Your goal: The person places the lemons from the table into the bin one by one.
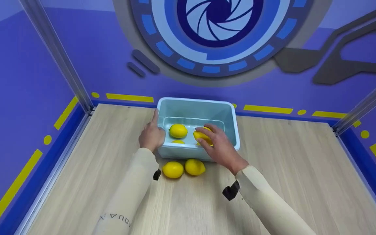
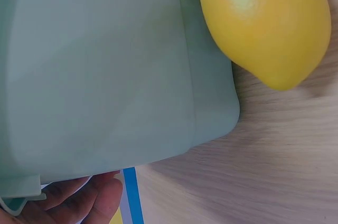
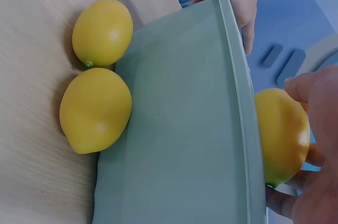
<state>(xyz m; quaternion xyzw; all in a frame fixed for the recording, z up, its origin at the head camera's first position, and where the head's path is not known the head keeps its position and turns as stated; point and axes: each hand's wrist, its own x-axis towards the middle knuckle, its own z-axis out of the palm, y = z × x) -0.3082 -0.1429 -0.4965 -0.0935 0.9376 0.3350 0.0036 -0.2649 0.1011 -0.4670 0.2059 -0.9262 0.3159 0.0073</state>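
Holding a lemon (image 1: 203, 135) with my right hand (image 1: 219, 147), fingers curled round it, I am keeping it just over the inside of the pale blue bin (image 1: 232, 114). My left hand (image 1: 151, 136) is gripping the bin's left wall, I think to steady it. My right wrist view is showing the two lemons on the table (image 3: 97, 78) touching the bin's near wall, beside my grip, while the head view alone is showing the lemons inside the bin (image 1: 178, 130).

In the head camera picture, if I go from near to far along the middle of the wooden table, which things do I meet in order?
Two yellow lemons lying side by side on the table → the right hand holding a yellow lemon over the bin's near rim → the light blue plastic bin's far wall → the purple wall with a blue circle.
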